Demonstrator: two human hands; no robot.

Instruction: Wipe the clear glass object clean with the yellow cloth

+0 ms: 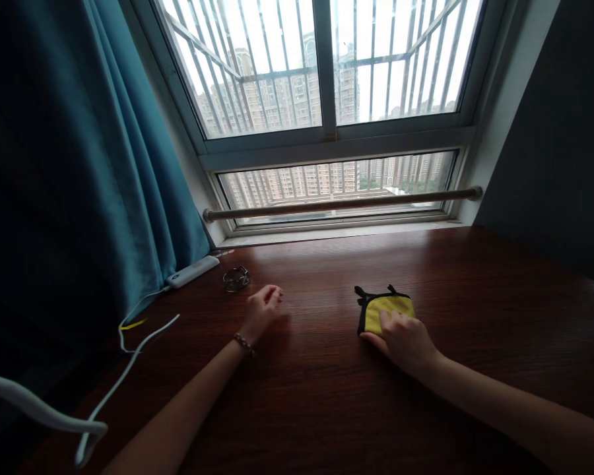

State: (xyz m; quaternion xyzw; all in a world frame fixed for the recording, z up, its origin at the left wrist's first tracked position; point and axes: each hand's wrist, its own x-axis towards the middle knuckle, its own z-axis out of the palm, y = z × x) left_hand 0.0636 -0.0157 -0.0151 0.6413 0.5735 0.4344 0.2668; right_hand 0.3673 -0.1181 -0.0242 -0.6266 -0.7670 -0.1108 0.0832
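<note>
On the right of the wooden tabletop lies a small yellow cloth piece [387, 305] with black edging and black tabs at its far corners. It looks like a folded towel or a flat pouch; I cannot tell which. My right hand [408, 340] is closed on its near edge, fingers curled on top and thumb along the border. My left hand [263, 309] is held over the table, its fingers curled together with nothing visible in them. Beyond it to the left rests a dark, shiny coiled thing [236, 280], perhaps a chain or bracelet.
A white power strip [193, 271] sits along the left edge beside the blue curtain [148, 198]. A white cable [123, 379] loops over the near left side. A rail [346, 205] crosses the low window at the back, and a dark wall [554, 171] stands at the right.
</note>
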